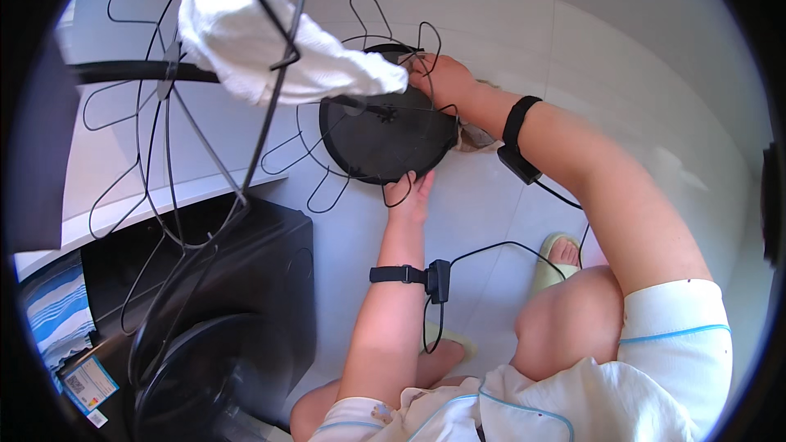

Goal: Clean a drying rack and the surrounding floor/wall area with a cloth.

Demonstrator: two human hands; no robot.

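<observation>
A black metal rack with wire loops (pixel 241 196) rises from a round black base (pixel 384 144) near the floor. My left hand (pixel 411 193) is at the base's near edge, its fingertips partly under the rim. At the far right edge of the base, my right hand (pixel 439 73) has bent fingers around a small piece of light material, seen only in part. A crumpled beige cloth (pixel 478 137) lies beside the base, below my right wrist. Higher on the rack hangs a white cloth (pixel 245 37), which covers part of the base from view.
At the lower left stands a black front-loading appliance (pixel 270 245) with a round door and a label. A blue and white striped cloth (pixel 58 307) hangs over its edge. A white ledge (pixel 202 193) runs behind it. Cables hang from straps on both my forearms.
</observation>
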